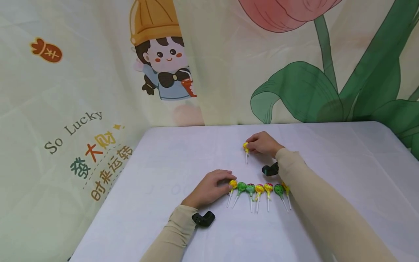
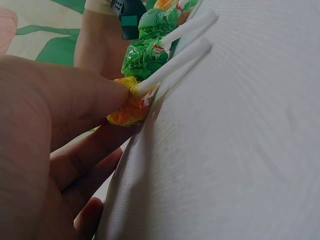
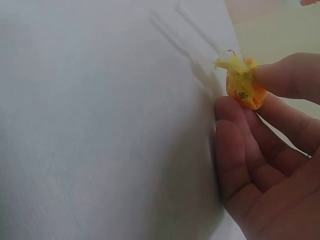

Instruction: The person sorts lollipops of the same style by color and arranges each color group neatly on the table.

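Beyond the row, my right hand (image 1: pixel 264 144) pinches a yellow lollipop (image 1: pixel 246 145) by its wrapped head, between thumb and fingers. Its white stick points toward me; the right wrist view shows the orange-and-yellow wrapper (image 3: pixel 245 82) up close. My left hand (image 1: pixel 211 187) is at the left end of a row of lollipops. Its thumb and a finger pinch the head of the end lollipop (image 2: pixel 131 107), yellow-wrapped, whose stick slants over the cloth. Beside it lie a green lollipop (image 1: pixel 241 187) and another green one with red on top (image 1: pixel 250 188).
Farther right in the row are two yellow-and-red lollipops (image 1: pixel 268 187), a green one (image 1: pixel 279 189) and a yellow one (image 1: pixel 286 189) partly behind my right sleeve. All sticks point toward me. A white cloth (image 1: pixel 183 153) covers the table, and a printed curtain (image 1: pixel 222 72) hangs behind it.
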The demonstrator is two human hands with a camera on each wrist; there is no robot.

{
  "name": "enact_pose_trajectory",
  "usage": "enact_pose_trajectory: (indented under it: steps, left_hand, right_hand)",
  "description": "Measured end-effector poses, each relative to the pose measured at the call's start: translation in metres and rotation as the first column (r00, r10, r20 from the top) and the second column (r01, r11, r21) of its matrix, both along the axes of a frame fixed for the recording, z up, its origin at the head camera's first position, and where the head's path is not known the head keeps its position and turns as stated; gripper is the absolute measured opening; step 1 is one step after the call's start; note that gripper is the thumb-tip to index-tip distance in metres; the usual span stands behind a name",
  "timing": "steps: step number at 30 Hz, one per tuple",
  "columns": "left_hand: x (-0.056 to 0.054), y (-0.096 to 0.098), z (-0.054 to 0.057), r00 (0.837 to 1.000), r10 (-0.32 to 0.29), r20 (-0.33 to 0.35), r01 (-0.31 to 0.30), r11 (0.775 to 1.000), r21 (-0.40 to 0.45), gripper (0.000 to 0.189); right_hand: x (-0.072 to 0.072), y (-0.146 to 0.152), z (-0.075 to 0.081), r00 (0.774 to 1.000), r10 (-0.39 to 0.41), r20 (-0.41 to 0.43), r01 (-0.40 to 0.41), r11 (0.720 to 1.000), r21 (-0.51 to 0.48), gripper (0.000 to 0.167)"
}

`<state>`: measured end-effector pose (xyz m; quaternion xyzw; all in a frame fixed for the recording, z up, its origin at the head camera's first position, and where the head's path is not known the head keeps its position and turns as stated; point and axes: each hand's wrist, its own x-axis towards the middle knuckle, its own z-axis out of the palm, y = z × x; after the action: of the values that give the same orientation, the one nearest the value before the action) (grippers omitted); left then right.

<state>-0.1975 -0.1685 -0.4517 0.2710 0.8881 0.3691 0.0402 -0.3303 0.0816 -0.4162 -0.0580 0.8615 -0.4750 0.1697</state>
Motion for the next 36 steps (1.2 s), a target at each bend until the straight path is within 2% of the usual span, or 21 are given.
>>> enact_pose_trajectory:
  steps: [15,26,36]
  left_hand:
    - [0.0004,0.002,0.0016,1.0,0.015,0.021,-0.015,1.0,-0.001,0.027]
    - [0.0012,0.0014,0.0018,1.0,0.013,0.013,-0.012,1.0,-0.009,0.028]
    - [0.0018,0.0012,0.0019,1.0,0.014,0.024,-0.014,1.0,-0.002,0.028]
  right_hand:
    - [-0.0007,-0.0047,-0.0035,1.0,-0.008,-0.021,0.009,0.999,0.04,0.03]
    - [0.0022,-0.0076,-0.0035,0.997,0.008,-0.083,-0.002,0.997,0.078,0.032]
    - [0.0039,-0.0093,-0.003,0.998,0.008,-0.066,-0.003,0.997,0.082,0.031]
